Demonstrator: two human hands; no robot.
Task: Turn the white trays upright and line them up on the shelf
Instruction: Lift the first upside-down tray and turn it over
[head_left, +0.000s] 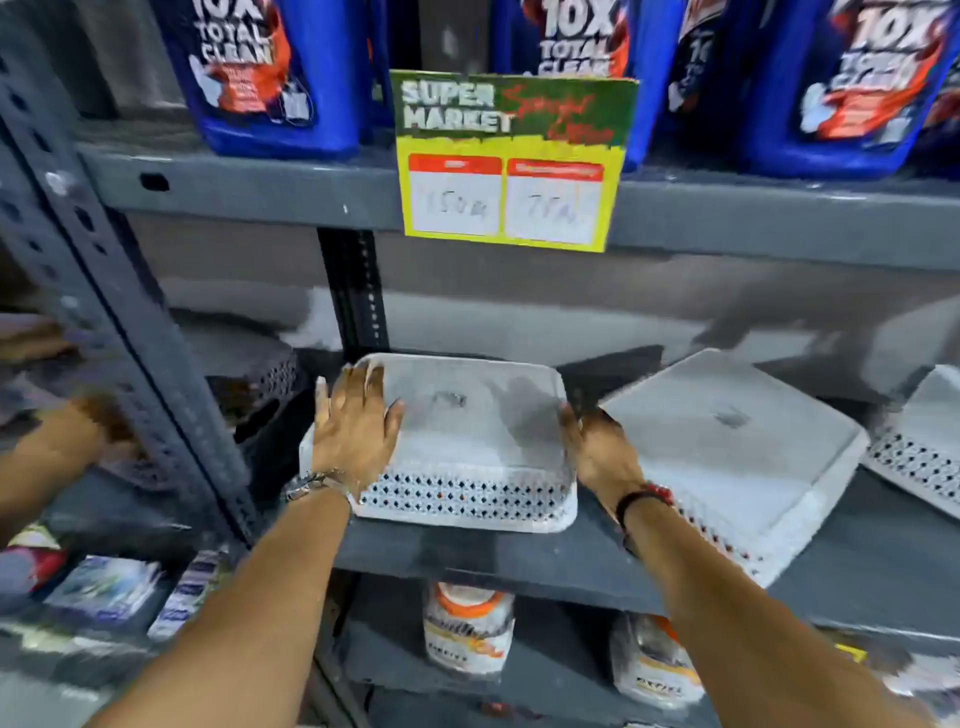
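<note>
Three white perforated trays lie upside down on the grey shelf. My left hand rests flat on the left side of the nearest white tray, fingers spread over its upturned base. My right hand presses against that tray's right edge. A second overturned tray lies askew just to the right, touching my right wrist. Only a corner of the third tray shows at the right border.
A dark perforated basket sits left of the tray behind the shelf upright. Another person's arm reaches in at far left. Blue detergent jugs and a price sign are above; bottles stand below.
</note>
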